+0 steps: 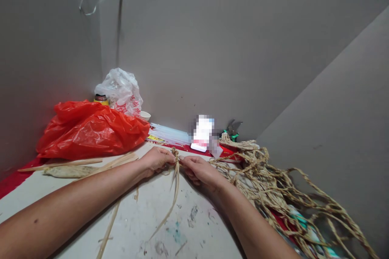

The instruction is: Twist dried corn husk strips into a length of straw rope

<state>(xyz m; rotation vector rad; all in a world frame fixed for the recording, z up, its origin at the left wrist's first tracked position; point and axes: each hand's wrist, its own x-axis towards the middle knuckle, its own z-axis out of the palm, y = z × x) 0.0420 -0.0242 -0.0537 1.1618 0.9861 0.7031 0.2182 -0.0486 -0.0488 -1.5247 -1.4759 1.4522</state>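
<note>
My left hand and my right hand meet at the middle of a paint-stained table. Both pinch a short twisted piece of dried straw-coloured fibre between their fingertips. Loose strands of it hang down from the pinch toward me over the table. A heap of braided fibre rope lies just right of my right hand and trails off to the lower right.
A red plastic bag and a white plastic bag sit at the back left corner with a small jar. Dried leaf strips lie at the left. Clear sticks, pruning shears and grey walls stand behind.
</note>
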